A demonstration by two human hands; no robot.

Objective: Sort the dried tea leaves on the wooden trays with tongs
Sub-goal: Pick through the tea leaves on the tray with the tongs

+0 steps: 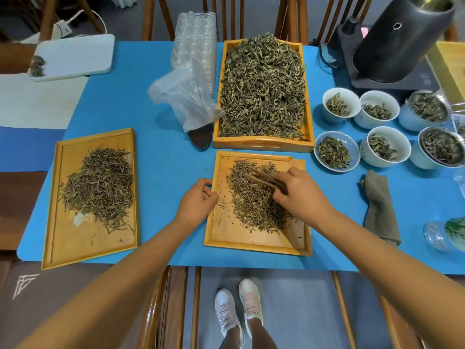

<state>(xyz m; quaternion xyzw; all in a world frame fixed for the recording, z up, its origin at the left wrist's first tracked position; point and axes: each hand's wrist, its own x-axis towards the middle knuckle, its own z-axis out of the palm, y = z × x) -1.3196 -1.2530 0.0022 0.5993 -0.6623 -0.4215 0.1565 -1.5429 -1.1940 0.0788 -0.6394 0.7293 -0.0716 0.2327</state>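
- Leaves (pixel 254 200) like these look very light, dry and easy to snap, so I think they need a soft pinch, only a few at a time, taken near the middle of a strand.
- They would likely slip out of a loose pinch and blow away with a puff of air.
- The tongs (pixel 264 178) are dark, flat and stiff. I think the best spot to hold them is near the back end, so the tips can open and close.
- The right hand (pixel 299 195) curls its fingers round the tongs. That grip is pinching the tongs, and the two blades lie pressed close together over the pile, pointing toward 10 o'clock.
- The left hand (pixel 198 200) holds the left rim of the near tray (pixel 221 238), with the fingers curled over the edge. That grip is pinching the rim.
- The leaves on this tray are thin, long and needle-like, brown and yellow-green, heaped in the middle with loose bits around.
- At 9 o'clock from it sits a left tray (pixel 57 222) with a pile that looks much the same.
- At 12 o'clock sits a big tray (pixel 261 144) full of wider, curlier, darker green leaves.
- At 2 o'clock stand white cups (pixel 377 109) with small bits of leaf inside, on the blue surface (pixel 161 157).
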